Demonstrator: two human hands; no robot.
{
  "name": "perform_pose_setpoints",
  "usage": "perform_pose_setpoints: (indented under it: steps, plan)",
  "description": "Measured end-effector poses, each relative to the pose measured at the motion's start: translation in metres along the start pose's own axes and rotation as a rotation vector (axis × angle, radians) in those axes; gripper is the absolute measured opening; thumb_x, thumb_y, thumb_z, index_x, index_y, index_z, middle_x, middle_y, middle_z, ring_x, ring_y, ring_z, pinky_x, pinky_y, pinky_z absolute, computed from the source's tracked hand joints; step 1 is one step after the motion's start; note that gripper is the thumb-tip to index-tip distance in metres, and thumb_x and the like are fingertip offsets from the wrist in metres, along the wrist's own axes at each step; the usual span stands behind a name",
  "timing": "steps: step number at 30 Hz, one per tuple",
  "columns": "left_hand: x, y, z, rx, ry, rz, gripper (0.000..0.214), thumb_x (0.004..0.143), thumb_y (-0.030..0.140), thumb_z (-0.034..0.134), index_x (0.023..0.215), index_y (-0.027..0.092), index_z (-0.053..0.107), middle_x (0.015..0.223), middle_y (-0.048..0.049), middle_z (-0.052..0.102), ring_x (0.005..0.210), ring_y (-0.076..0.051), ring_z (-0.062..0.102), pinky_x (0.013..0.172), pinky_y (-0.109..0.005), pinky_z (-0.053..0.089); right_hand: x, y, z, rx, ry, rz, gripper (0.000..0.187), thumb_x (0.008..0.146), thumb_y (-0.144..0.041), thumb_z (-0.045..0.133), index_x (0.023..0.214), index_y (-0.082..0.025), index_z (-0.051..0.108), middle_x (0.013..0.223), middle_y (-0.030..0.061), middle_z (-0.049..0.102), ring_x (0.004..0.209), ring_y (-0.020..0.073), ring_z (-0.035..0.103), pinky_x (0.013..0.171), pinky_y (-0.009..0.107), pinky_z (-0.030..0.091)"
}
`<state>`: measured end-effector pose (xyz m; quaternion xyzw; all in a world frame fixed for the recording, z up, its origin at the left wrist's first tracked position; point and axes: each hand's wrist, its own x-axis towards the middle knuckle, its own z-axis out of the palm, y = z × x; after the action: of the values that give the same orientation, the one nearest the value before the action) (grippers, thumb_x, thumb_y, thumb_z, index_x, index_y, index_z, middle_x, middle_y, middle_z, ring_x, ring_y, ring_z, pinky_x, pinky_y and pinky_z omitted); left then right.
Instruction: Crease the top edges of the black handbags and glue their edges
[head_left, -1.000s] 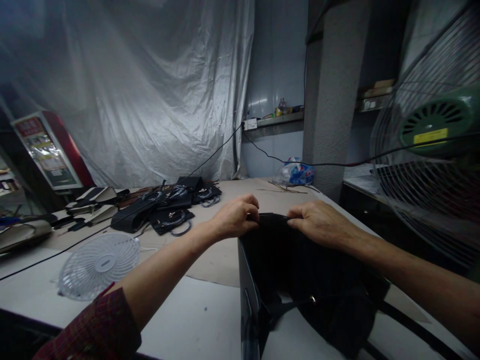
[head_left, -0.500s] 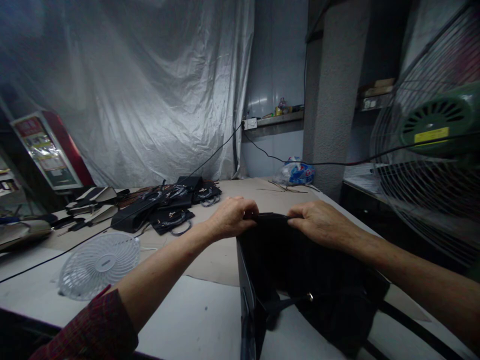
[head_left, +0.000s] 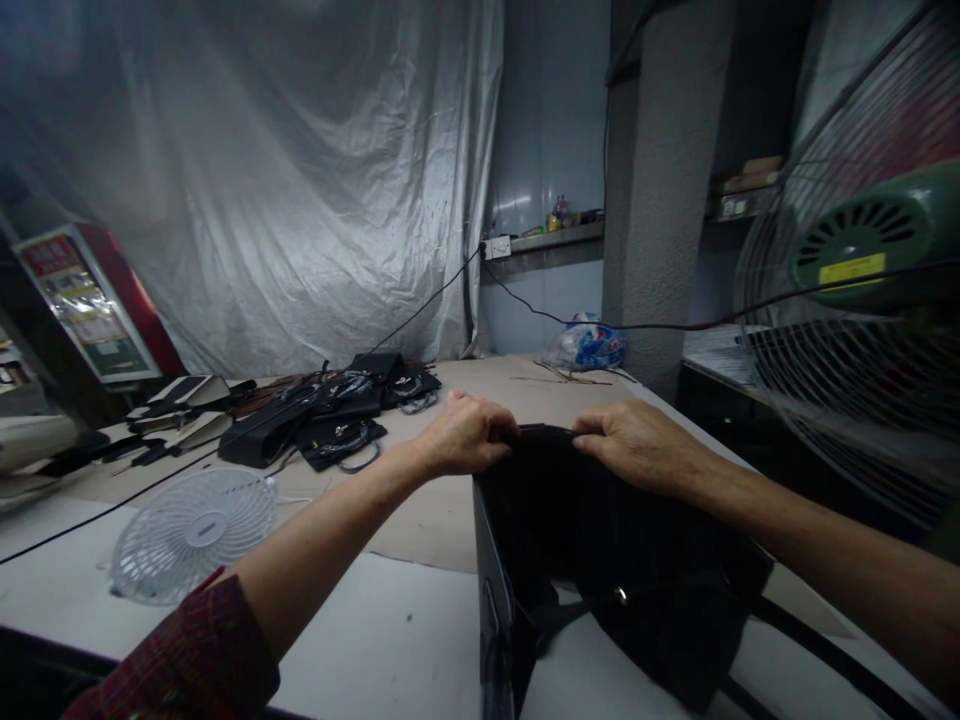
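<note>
A black bag (head_left: 645, 560) stands at the near right of the table, its dark inside facing me. My left hand (head_left: 474, 434) pinches the far rim near its left corner. A short way to the right, my right hand (head_left: 637, 445) grips the same rim between thumb and fingers. Between the two hands the edge runs almost straight. A small shiny metal fitting (head_left: 620, 596) shows on a strap lower on the bag. Dark straps trail off toward the lower right. The bag's lower part is cut off by the frame.
A white round fan (head_left: 199, 535) lies left on the table (head_left: 405, 620). Behind it are several black bag pieces with handles (head_left: 341, 440). A large caged fan (head_left: 862, 250) stands at the right. A power cord (head_left: 555, 318) hangs across the back. A plastic bag (head_left: 589, 345) sits at the far edge.
Both hands keep their hold on the bag's rim, almost unmoved. The surroundings have shifted slightly left in view.
</note>
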<state>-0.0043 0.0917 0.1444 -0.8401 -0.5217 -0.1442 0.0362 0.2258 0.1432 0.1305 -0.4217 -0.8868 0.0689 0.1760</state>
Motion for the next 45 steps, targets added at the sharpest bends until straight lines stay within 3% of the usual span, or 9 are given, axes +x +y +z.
perform_pose_setpoints:
  steps: [7, 14, 20, 27, 31, 36, 39, 43, 45]
  plan:
    - [0.001, -0.002, 0.001, -0.016, -0.017, 0.012, 0.01, 0.076, 0.029, 0.068, 0.083, 0.022, 0.07, 0.075, 0.0047, 0.069, 0.075, -0.014, 0.062, 0.094, -0.036, 0.029, -0.001, -0.001, 0.0, -0.001, -0.001, 0.008, 0.019, 0.08, -0.03, 0.051, 0.071, -0.022, 0.066, 0.063, 0.0004, 0.062, 0.063, 0.0163, 0.055, 0.056, 0.028, 0.03]
    - [0.001, -0.002, 0.001, -0.034, -0.01, 0.0, 0.032, 0.075, 0.026, 0.068, 0.106, 0.028, 0.067, 0.069, 0.0063, 0.066, 0.071, -0.013, 0.06, 0.093, -0.036, 0.03, 0.001, 0.001, 0.001, 0.019, -0.007, -0.003, 0.02, 0.08, -0.03, 0.05, 0.075, -0.023, 0.069, 0.066, 0.0009, 0.063, 0.065, 0.0171, 0.055, 0.057, 0.028, 0.03]
    - [0.0, -0.002, 0.001, -0.059, -0.041, 0.049, 0.023, 0.077, 0.02, 0.064, 0.098, 0.027, 0.071, 0.087, 0.0016, 0.073, 0.088, -0.017, 0.063, 0.102, -0.041, 0.023, 0.001, 0.003, 0.002, 0.032, 0.0, -0.001, 0.02, 0.08, -0.031, 0.051, 0.077, -0.024, 0.069, 0.067, 0.0006, 0.064, 0.067, 0.0174, 0.056, 0.058, 0.028, 0.031]
    - [0.0, -0.002, -0.001, -0.058, -0.044, 0.034, 0.01, 0.077, 0.026, 0.069, 0.086, 0.022, 0.071, 0.083, 0.0008, 0.072, 0.085, -0.016, 0.062, 0.102, -0.042, 0.023, 0.0, 0.001, 0.0, 0.044, -0.01, 0.015, 0.019, 0.081, -0.03, 0.051, 0.075, -0.023, 0.068, 0.065, 0.0, 0.063, 0.066, 0.0164, 0.055, 0.058, 0.028, 0.031]
    - [-0.001, -0.003, 0.001, -0.103, -0.013, 0.038, 0.01, 0.079, 0.026, 0.066, 0.085, 0.022, 0.072, 0.082, 0.0014, 0.072, 0.081, -0.014, 0.063, 0.093, -0.032, 0.034, 0.0, 0.001, 0.001, 0.04, -0.014, 0.024, 0.02, 0.081, -0.032, 0.051, 0.075, -0.023, 0.068, 0.065, -0.0003, 0.063, 0.065, 0.0164, 0.055, 0.058, 0.028, 0.031]
    - [0.0, 0.0, 0.006, -0.157, 0.072, -0.16, 0.011, 0.077, 0.026, 0.064, 0.076, 0.019, 0.071, 0.066, 0.0024, 0.067, 0.065, -0.012, 0.059, 0.064, -0.022, 0.04, 0.0, -0.001, 0.001, 0.045, -0.025, 0.017, 0.021, 0.082, -0.032, 0.05, 0.076, -0.024, 0.069, 0.065, -0.0002, 0.063, 0.065, 0.0164, 0.055, 0.057, 0.028, 0.031]
    - [0.002, 0.001, 0.01, -0.148, 0.119, -0.197, 0.008, 0.074, 0.023, 0.065, 0.071, 0.018, 0.07, 0.067, 0.0015, 0.064, 0.068, -0.013, 0.059, 0.064, -0.023, 0.042, 0.0, -0.002, 0.001, 0.031, -0.017, -0.003, 0.02, 0.081, -0.031, 0.05, 0.077, -0.024, 0.069, 0.066, 0.0002, 0.063, 0.065, 0.0165, 0.055, 0.058, 0.028, 0.031]
    - [0.006, 0.0, 0.014, -0.128, 0.257, -0.105, 0.005, 0.07, 0.018, 0.068, 0.066, 0.015, 0.068, 0.091, -0.0041, 0.065, 0.085, -0.015, 0.059, 0.078, -0.024, 0.045, 0.001, -0.001, 0.001, 0.02, -0.014, -0.027, 0.021, 0.081, -0.032, 0.049, 0.074, -0.023, 0.067, 0.065, 0.0004, 0.062, 0.065, 0.0166, 0.055, 0.058, 0.028, 0.03]
    - [0.007, 0.0, 0.014, -0.168, 0.244, -0.096, 0.005, 0.07, 0.016, 0.065, 0.066, 0.015, 0.067, 0.092, -0.0041, 0.066, 0.083, -0.014, 0.06, 0.077, -0.024, 0.045, 0.001, -0.001, 0.0, 0.024, -0.023, -0.031, 0.021, 0.081, -0.032, 0.049, 0.073, -0.023, 0.067, 0.065, 0.0004, 0.062, 0.065, 0.0167, 0.055, 0.058, 0.028, 0.031]
